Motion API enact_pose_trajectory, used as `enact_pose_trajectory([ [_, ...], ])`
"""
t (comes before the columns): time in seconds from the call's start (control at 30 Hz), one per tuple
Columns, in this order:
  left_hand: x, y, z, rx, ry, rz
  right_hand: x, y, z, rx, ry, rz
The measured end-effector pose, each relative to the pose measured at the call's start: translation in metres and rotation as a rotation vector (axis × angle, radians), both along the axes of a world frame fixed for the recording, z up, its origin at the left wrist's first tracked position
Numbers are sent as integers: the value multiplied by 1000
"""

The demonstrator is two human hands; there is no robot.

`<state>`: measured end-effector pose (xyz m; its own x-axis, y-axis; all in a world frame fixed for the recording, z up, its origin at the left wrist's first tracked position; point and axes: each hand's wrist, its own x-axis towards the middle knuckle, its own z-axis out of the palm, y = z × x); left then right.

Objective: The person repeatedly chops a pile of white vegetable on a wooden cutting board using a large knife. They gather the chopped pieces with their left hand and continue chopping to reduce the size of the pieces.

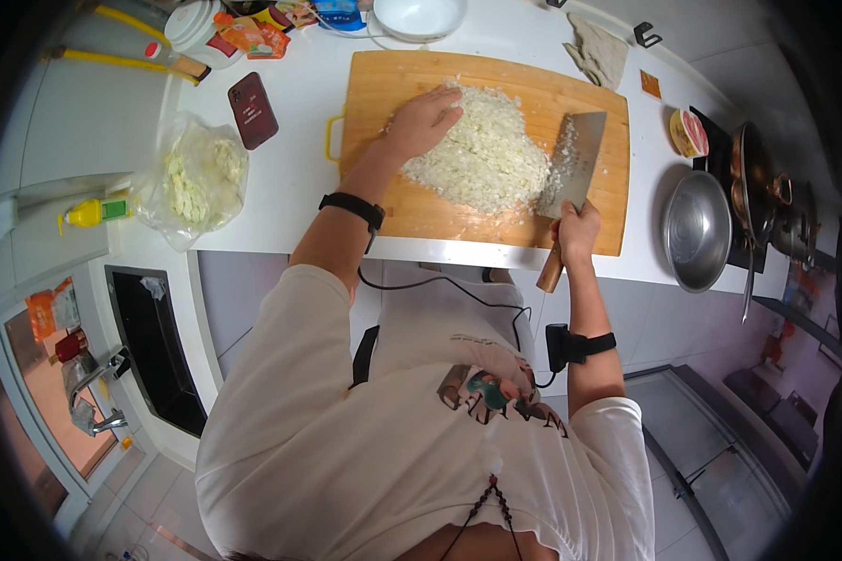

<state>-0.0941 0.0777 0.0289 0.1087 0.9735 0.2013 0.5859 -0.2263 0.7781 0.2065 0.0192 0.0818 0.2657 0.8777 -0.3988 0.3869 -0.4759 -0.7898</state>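
Observation:
A broad heap of finely chopped pale vegetable, probably cabbage (pixel 488 158), covers the middle of a wooden cutting board (pixel 393 73). My left hand (pixel 424 126) rests against the heap's upper left side, fingers extended, gripping nothing that I can see. In my right hand (pixel 577 228) is the wooden handle of a Chinese cleaver (pixel 581 158). Its blade lies broadside up at the heap's right edge, pointing away from me, with chopped bits stuck along its left part. Whether the blade touches the board cannot be made out.
Left of the board are a plastic bag of pale vegetable pieces (pixel 200 172) and a dark red phone (pixel 252 111). A white bowl (pixel 421 17) stands behind the board. To the right sit a steel bowl (pixel 698 231), a pan (pixel 744 182) and a folded cloth (pixel 598 52).

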Motion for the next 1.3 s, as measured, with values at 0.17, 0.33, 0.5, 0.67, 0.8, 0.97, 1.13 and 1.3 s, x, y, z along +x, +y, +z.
enact_pose_trajectory([
  [0.17, 0, -9, 7, 143, 128, -90, -30, 12, -6, 159, -235, 284],
  [0.33, -5, -32, 10, 161, 109, 13, -44, 4, 21, 497, -582, 644],
  [0.5, 6, -60, -10, 147, 150, 400, -50, -3, 58, 500, -613, 785],
  [0.67, 29, -70, -34, -14, 111, 642, -64, -4, 54, 546, -559, 726],
  [0.8, 37, -67, -39, 22, 50, 659, -77, 10, 41, 508, -595, 820],
  [0.97, 38, -68, -37, 71, 28, 666, -76, 6, 42, 543, -529, 773],
  [1.13, 39, -69, -36, 85, 74, 685, -95, 2, 39, 433, -513, 821],
  [1.3, 39, -69, -35, 126, 30, 686, -93, -1, 54, 417, -488, 832],
])
